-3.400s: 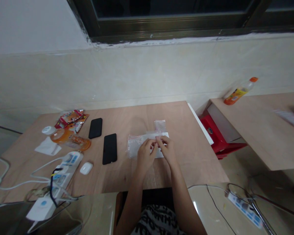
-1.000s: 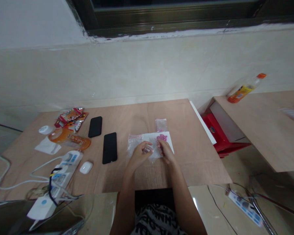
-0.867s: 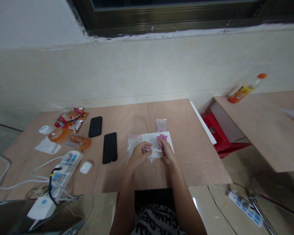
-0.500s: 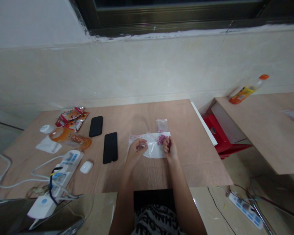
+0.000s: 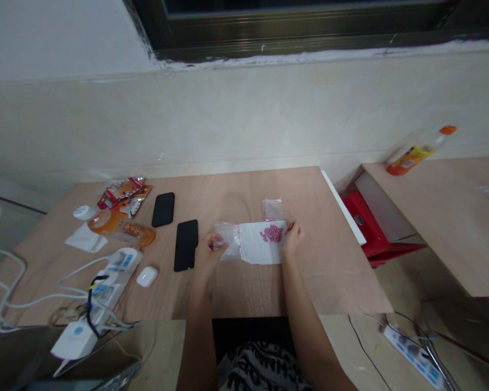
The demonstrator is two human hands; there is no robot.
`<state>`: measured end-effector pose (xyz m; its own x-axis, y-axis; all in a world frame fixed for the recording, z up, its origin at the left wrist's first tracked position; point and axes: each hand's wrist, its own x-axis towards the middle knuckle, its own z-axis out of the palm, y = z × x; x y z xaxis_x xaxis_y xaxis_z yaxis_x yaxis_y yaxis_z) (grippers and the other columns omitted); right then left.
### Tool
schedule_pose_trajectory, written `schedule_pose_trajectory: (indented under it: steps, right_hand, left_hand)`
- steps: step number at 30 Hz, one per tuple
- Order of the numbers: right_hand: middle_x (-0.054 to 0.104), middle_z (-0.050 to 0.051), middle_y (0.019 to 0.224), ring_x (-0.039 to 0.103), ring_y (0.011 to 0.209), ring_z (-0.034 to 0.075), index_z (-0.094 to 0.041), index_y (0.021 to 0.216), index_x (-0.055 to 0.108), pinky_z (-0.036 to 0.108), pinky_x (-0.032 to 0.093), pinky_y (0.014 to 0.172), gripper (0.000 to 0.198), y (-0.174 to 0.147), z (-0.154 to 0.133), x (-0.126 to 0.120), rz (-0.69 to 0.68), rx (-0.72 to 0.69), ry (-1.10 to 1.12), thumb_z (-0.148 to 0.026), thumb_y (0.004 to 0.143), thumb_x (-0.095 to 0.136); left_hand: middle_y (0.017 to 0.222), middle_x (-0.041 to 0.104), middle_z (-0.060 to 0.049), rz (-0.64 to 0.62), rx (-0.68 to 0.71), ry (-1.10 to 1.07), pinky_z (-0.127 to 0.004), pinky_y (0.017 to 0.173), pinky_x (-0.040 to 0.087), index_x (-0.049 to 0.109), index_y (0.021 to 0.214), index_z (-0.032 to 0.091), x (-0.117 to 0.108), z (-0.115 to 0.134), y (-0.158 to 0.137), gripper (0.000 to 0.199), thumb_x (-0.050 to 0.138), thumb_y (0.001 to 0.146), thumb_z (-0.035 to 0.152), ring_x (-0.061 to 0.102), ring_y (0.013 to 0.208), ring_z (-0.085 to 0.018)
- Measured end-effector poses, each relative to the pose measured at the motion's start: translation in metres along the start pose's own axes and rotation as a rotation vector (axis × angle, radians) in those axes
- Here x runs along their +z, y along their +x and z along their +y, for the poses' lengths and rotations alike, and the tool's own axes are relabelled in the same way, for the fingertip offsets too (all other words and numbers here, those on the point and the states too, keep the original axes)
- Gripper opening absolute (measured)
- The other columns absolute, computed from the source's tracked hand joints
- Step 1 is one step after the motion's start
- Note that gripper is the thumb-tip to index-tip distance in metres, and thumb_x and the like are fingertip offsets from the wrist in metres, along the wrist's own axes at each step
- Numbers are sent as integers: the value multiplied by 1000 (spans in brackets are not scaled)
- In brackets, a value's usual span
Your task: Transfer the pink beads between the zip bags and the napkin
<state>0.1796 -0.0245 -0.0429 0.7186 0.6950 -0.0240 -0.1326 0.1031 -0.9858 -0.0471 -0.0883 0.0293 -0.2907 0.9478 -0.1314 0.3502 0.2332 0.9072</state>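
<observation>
On the bench (image 5: 244,296), beads (image 5: 272,233) lie on paper (image 5: 256,252), likely limp, best held by its edges. Left hand (image 5: 211,248) at the bag (image 5: 230,239), right hand (image 5: 294,234) at the paper's edge: both half-curled, grips unclear.

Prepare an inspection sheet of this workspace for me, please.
Surface: light-brown, wood-look rectangular table.
Job's things: small pink beads on a flat white sheet; clear plastic bag at its left.
Clutter: two rectangular black phones, orange plastic bottle, shiny red wrappers, rounded white case.
Hands: left hand at the bag, right hand at the sheet's right edge; grip unclear.
Cables: white cables at a long white power strip.
Surroundings: pale wall, red plastic object.
</observation>
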Motion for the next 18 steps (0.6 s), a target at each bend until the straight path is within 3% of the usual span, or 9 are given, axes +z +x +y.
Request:
schedule_pose_trajectory:
  steps: [4, 9, 14, 18]
  right_hand:
    - [31, -7, 50, 31, 48, 10, -24, 53, 31, 24, 26, 45, 47, -4, 2, 0, 1, -108, -123, -55, 87, 44]
    - [38, -5, 52, 37, 52, 12, -24, 55, 37, 23, 28, 45, 46, -8, -2, 1, -60, -42, -196, -56, 87, 44]
    - [45, -4, 53, 41, 53, 12, -24, 55, 43, 23, 29, 46, 42, -7, -3, 3, -56, -106, -206, -52, 86, 48]
    - [49, -3, 56, 42, 57, 13, -23, 56, 48, 23, 32, 51, 38, -6, 0, 3, -71, -198, -185, -43, 87, 50]
  left_hand:
    - [74, 66, -1, -10, -37, 164, -27, 61, 40, 62, 75, 22, -2, -3, -1, 22, 72, 63, 39, 60, 67, -18]
    - [73, 65, -3, -27, -48, 368, -30, 64, 41, 61, 77, 24, -3, -1, -5, 26, 69, 70, 48, 62, 72, -23]
    - [106, 60, -13, 87, 34, 547, -42, 82, 47, 57, 97, 20, 11, -3, -5, 45, 67, 71, 55, 59, 103, -34]
    - [135, 45, -21, 216, 191, 473, -53, 104, 34, 46, 125, 16, 33, -10, -3, 75, 72, 67, 55, 38, 130, -42]
